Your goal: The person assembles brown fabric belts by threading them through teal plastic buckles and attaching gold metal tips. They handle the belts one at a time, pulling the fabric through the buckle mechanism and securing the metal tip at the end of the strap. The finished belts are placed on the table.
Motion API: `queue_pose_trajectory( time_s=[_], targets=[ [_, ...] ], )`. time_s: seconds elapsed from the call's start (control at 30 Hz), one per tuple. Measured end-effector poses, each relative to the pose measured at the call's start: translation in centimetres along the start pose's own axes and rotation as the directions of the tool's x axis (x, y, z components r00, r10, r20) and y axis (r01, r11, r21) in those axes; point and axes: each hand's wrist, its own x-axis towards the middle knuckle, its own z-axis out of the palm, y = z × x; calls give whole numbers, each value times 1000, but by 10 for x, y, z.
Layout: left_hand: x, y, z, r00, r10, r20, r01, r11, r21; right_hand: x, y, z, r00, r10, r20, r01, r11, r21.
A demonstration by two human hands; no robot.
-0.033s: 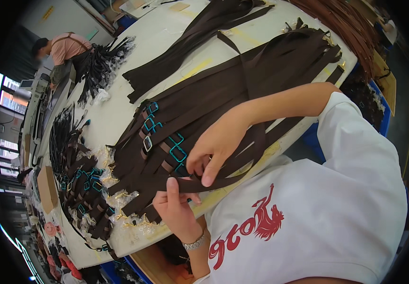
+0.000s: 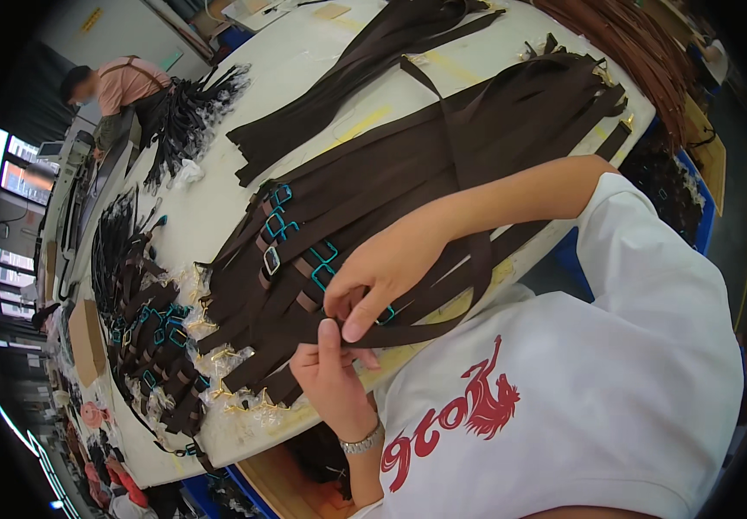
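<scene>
Both my hands meet over a dark brown strap (image 2: 421,336) at the near edge of the table. My left hand (image 2: 332,372), with a watch (image 2: 360,441) on its wrist, pinches the strap between raised thumb and fingers. Thumb and fingers of my right hand (image 2: 382,277) close on the same strap just beside it; the exact grip point is hidden. A teal buckle (image 2: 385,315) shows just right of my right fingers. More teal buckles (image 2: 324,275) and a pale-faced buckle (image 2: 271,260) lie on the straps beyond.
A broad pile of brown straps (image 2: 512,121) covers the white table (image 2: 209,208). Plastic-wrapped gold-coloured hardware (image 2: 244,402) lies at the strap ends. Buckled straps (image 2: 153,346) are heaped at left. A co-worker (image 2: 127,82) bends over at far left. Reddish-brown strips (image 2: 624,52) hang at far right.
My right hand has shifted slightly left and down along the strap, and my left hand slightly right. The hands are closer together, and a teal buckle now shows right of my right fingers.
</scene>
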Motion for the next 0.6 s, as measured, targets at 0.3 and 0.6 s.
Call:
queue_pose_trajectory(
  time_s=[0.3,0.6],
  targets=[
    [-5,38,-62,981,190,33,-170,767,619,22,-20,6,981,174,-79,-50,631,774],
    [51,67,-362,896,372,244,-44,-472,881,-20,-27,8,923,158,350,-362,668,651]
  ],
)
